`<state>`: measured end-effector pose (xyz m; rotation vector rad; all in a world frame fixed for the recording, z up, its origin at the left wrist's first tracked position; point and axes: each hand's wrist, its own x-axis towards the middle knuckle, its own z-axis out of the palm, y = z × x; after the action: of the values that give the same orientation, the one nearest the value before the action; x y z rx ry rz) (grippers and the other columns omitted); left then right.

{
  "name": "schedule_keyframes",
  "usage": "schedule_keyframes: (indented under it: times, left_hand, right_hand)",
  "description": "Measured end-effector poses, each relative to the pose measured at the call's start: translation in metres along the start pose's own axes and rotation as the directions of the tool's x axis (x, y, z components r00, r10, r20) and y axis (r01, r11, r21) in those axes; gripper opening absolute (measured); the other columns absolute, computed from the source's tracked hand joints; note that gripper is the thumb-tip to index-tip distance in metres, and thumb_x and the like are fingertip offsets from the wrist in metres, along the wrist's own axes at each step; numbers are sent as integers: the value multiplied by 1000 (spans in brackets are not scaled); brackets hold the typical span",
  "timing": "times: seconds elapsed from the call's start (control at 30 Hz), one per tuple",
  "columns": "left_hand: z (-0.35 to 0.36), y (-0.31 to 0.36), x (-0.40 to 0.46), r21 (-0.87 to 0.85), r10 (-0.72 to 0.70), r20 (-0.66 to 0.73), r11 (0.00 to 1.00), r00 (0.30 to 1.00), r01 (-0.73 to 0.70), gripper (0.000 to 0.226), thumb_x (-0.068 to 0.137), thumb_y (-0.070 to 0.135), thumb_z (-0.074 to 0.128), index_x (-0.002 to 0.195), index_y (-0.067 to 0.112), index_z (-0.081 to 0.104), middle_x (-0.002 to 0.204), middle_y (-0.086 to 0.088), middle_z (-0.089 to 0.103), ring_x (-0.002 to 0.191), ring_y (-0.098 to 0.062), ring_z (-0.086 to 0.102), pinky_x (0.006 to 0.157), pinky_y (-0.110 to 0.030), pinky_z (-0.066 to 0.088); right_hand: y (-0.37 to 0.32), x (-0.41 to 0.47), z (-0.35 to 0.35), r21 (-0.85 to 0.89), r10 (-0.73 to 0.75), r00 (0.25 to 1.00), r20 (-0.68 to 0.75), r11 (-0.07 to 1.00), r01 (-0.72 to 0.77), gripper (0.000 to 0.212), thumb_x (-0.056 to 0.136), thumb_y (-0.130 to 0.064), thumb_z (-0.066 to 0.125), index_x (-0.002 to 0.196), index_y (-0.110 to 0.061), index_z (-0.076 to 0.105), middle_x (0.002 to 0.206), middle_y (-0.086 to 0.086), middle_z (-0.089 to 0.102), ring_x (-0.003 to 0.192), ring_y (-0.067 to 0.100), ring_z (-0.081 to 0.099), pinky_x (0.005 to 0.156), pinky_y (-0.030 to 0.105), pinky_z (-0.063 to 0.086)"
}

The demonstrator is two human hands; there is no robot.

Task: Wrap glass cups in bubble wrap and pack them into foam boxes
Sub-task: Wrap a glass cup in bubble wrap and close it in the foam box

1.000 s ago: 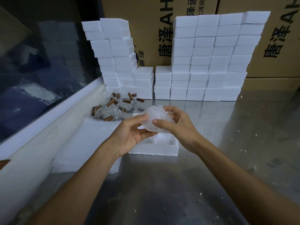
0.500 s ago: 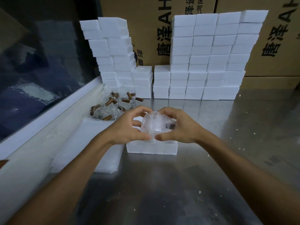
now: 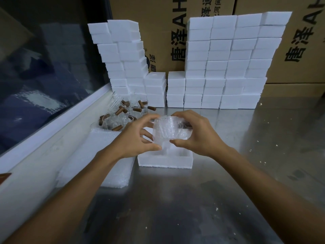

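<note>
A glass cup wrapped in bubble wrap (image 3: 168, 132) is held between both hands just above an open white foam box (image 3: 165, 160) on the steel table. My left hand (image 3: 136, 138) pinches the bundle's left side with thumb below and index finger on top. My right hand (image 3: 197, 133) grips its right side, thumb under it. A pile of bare glass cups with brown handles (image 3: 125, 112) lies to the left rear. A stack of bubble wrap sheets (image 3: 98, 159) lies left of the box.
Tall stacks of white foam boxes (image 3: 226, 67) stand along the back, with more (image 3: 121, 55) at the left rear. Brown cardboard cartons (image 3: 299, 41) rise behind them. A white sill and dark window (image 3: 44, 76) run along the left. Bare steel tabletop (image 3: 246, 155) spreads to the right.
The wrapped cup has turned from end-on to lying sideways and has come down closer to the open foam box. Both hands have shifted their hold around it.
</note>
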<state>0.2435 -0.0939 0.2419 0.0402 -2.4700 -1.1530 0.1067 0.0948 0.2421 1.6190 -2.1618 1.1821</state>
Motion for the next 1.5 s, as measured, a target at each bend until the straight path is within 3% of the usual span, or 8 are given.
schedule_keyframes:
  times: [0.2,0.4,0.6,0.8,1.1,1.23,1.37,1.5]
  left_hand:
    - [-1,-2,1,159,9,10,987,1000,-11,82,66,35,90,122,63,38,115,19,56,95,9,59,70,-10,54]
    - [5,-1,1,-46,4,-105,999,995,-9,66,65,30,91,111,56,52,108,28,57,92,1,65,66,-19,58]
    - [4,-19,2,-67,-49,-218,997,975,35,70,67,16,90,114,50,50,114,18,60,85,-7,68,70,-25,59]
    - [19,-39,-1,-22,-74,-271,997,960,71,71,71,7,86,103,55,45,111,6,64,84,-10,69,65,-28,60]
    - [20,-42,-3,-351,-299,-94,902,950,250,78,70,7,86,131,38,47,125,15,51,97,0,67,68,-16,55]
    - [22,-44,-3,-228,-278,-139,943,951,242,63,68,10,88,111,42,55,115,20,56,98,-5,64,72,-18,56]
    - [29,-55,-5,-26,-260,-205,965,944,260,69,70,20,87,126,39,52,118,19,55,101,1,53,68,0,40]
    - [45,-70,-12,9,-321,-210,944,924,330,75,73,22,81,139,33,47,134,7,53,116,-14,49,85,-25,49]
  right_hand:
    - [3,0,3,165,130,989,74,976,-141,72,63,-36,91,126,-33,57,107,-24,60,96,-12,58,79,2,45]
    - [2,3,-1,354,208,974,89,908,-226,69,65,-30,92,124,-33,57,111,-21,63,97,-8,62,75,7,50]
    - [2,2,-5,728,487,851,196,509,-459,23,92,-19,70,114,-18,66,100,10,72,77,19,73,71,24,58]
    - [2,-1,8,754,591,790,164,442,-487,7,92,-8,68,99,-6,69,80,12,73,64,20,69,64,25,58]
    - [4,-5,24,708,608,787,106,509,-489,10,90,-7,70,96,-15,71,76,6,74,65,15,68,64,23,57]
    - [7,-10,31,664,610,787,87,553,-503,12,90,-12,70,98,-21,70,78,0,76,64,10,70,60,19,55]
    - [11,-19,43,577,605,796,20,643,-503,13,91,-16,70,98,-27,69,84,3,74,67,10,71,59,20,51]
    - [15,-26,55,538,543,839,-27,715,-445,14,90,-15,71,96,-29,69,85,7,72,72,22,69,56,17,49]
